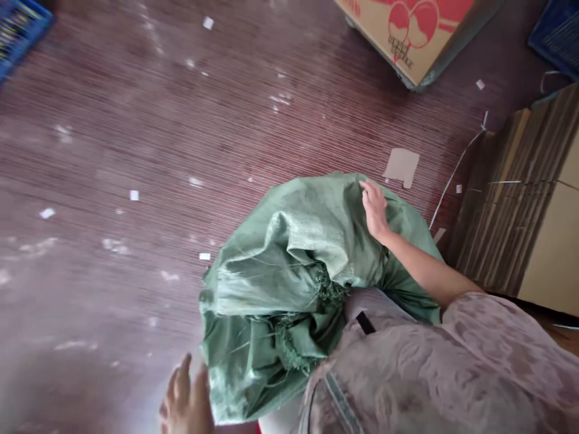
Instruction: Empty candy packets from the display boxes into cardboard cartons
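Sack (289,265) of green woven plastic lies crumpled on the dark red striped floor (136,150), right in front of the person, its frayed mouth bunched toward the person's lap and its closed end running away up and to the right; so its long axis goes roughly from lower left to upper right. Right hand (374,208) rests on the far upper edge of the sack, arm stretched over the cloth; the fingers are curled down onto the weave, but whether they pinch a fold or only press on it I cannot tell. Left hand (186,401) is at the bottom edge of the view, just beside the sack's near lower corner; its fingers are loosely spread and point up, close to the cloth or just touching it, gripping nothing that shows. Of the two, the right hand is the one plainly on the sack, at its far end; the left is nearer the bunched mouth end. The person's patterned sleeve (452,367) fills the lower right and hides part of the sack.

Around it: small white paper scraps (134,194) scattered over the floor; a piece of grey card (401,166) just beyond the right hand; a printed carton (407,30) at the top; a stack of flat cardboard (520,199) at the right; blue crates (18,30) in the upper corners.
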The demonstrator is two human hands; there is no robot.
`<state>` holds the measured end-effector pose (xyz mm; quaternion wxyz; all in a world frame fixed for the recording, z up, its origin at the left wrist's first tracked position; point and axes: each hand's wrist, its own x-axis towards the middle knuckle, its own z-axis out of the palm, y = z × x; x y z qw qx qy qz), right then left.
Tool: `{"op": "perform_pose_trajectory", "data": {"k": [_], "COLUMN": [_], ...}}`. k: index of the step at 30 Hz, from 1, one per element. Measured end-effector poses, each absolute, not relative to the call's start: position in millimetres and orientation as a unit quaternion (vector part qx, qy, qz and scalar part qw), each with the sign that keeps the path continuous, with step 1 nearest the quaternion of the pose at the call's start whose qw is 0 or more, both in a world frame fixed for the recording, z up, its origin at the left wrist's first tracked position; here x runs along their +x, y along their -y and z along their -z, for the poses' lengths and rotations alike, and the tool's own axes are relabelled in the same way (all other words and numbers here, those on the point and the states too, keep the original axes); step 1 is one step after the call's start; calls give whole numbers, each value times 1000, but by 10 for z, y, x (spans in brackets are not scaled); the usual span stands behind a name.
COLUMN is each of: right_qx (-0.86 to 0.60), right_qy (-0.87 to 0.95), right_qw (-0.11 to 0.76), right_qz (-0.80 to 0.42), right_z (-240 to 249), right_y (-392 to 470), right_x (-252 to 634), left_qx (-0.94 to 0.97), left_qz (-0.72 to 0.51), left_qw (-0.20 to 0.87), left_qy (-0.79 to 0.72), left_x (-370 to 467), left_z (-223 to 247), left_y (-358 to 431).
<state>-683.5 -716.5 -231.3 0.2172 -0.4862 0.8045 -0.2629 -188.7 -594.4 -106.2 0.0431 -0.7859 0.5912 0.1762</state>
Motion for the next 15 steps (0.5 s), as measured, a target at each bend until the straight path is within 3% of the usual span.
{"op": "perform_pose_trajectory", "data": {"k": [5, 12, 15], "right_qx": [-717, -757, -785], "right_qy": [-641, -619, -580], "right_qw": [225, 174, 202], "right_qz": [157, 115, 81], "right_z": [1600, 1379, 1381], "right_y": [7357, 7951, 8238], "right_x": [-6153, -5364, -5175], "left_qx": [-847, -869, -878], "left_qz": [-188, -175, -185], "left_qw": [100, 30, 13], "left_qy": [-486, -463, -442], "left_x": [-2414, -2404, -2329], "left_z": [1020, 1054, 1080], "left_y": [5120, 5194, 5218]}}
